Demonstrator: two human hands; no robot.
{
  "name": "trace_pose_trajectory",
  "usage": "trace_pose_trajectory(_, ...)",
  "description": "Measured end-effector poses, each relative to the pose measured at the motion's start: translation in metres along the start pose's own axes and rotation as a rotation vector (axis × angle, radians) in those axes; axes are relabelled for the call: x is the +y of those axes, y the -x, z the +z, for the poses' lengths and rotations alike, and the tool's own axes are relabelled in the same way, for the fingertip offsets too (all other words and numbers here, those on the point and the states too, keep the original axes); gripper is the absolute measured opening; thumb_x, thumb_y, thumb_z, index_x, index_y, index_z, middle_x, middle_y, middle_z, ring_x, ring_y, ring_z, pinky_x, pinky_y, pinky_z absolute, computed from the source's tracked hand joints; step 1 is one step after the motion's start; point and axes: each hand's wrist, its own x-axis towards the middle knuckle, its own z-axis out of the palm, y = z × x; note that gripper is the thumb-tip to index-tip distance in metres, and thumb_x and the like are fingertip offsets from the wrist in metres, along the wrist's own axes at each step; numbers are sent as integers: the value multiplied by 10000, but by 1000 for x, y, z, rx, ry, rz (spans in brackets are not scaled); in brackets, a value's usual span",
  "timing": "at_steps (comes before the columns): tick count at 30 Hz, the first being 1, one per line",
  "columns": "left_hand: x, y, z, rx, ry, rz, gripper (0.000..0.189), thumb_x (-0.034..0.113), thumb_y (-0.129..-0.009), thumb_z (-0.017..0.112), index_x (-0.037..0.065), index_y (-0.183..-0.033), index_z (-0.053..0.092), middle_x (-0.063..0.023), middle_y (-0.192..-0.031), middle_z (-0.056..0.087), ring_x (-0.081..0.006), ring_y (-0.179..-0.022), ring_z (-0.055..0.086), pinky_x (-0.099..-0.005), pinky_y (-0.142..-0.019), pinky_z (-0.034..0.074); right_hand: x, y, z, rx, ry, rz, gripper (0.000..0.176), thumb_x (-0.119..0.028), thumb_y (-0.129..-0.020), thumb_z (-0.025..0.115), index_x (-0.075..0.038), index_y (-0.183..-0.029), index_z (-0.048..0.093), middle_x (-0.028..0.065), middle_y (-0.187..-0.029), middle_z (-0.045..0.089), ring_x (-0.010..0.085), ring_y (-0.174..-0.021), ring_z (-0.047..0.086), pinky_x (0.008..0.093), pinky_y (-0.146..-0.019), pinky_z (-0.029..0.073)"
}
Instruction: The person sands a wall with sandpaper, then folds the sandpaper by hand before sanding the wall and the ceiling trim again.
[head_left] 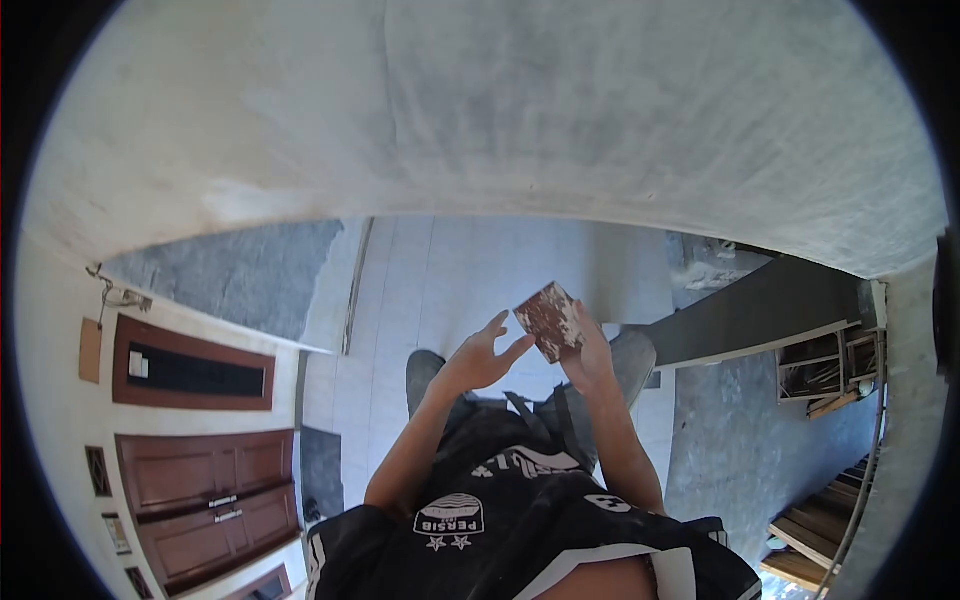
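Note:
A square piece of reddish-brown sandpaper [546,318], patched with white dust, is held up in front of my body. My right hand [592,352] grips it along its right side, with the fingers partly hidden behind it. Just left of the sandpaper is my left hand [484,360], its thumb and fingers spread apart and the fingertips close to the sheet's left edge. The left hand holds nothing.
A pale grey plastered wall [520,110] fills the upper view. Below me lies a light tiled floor [400,290]. Brown wooden doors [215,500] stand at the left. On the right are a dark sloping slab [760,310] and stacked wooden boards [815,530].

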Motion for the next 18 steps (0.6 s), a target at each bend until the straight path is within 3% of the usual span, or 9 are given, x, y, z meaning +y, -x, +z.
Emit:
trace_pose_trajectory(4,-1,-3,23,-24,569,-93,576,315,-965,657,-78,-1344,473,-195,-1213,661,-246,-1153,624,-384,-984,483,14,-1,-7,-19,-47,87,351,-259,-1054,479,17,-1261,545,119,-1179,646,219,-1065,643,356,-922,513)
trace_pose_trajectory(5,-5,0,26,63,693,-109,450,198,-956,677,-68,-1280,512,-154,-1155,683,-176,-1076,646,-328,-901,532,20,-1,-4,-7,-4,54,365,-272,-1056,472,14,-1273,542,119,-1196,640,220,-1078,640,361,-942,506)
trace_pose_trajectory(9,-6,0,27,192,947,-265,370,114,-930,698,-64,-1215,542,-150,-1039,708,-133,-878,691,-234,-715,561,21,8,5,53,407,-138,387,-267,-1065,465,24,-1308,544,106,-1180,644,169,-1053,625,315,-938,492)
trace_pose_trajectory(12,-9,2,26,227,858,-241,383,104,-935,685,-62,-1244,533,-128,-1086,705,-151,-915,690,-266,-771,572,24,9,-2,80,964,-343,409,-251,-1064,458,47,-1332,537,111,-1134,656,141,-1030,604,277,-911,473)
trace_pose_trajectory(16,-2,2,27,215,784,-115,398,84,-978,613,-75,-1327,510,-115,-1124,699,-104,-971,654,-235,-846,523,21,12,-2,57,1080,-418,411,-242,-1056,472,27,-1358,542,173,-1145,687,175,-1014,639,301,-882,497)
trace_pose_trajectory(18,7,6,24,165,839,-118,396,69,-999,561,-73,-1361,486,-105,-1169,682,-101,-1015,633,-241,-883,507,20,16,2,64,1178,-437,413,-242,-1057,481,14,-1378,526,168,-1074,700,155,-963,631,302,-861,497)
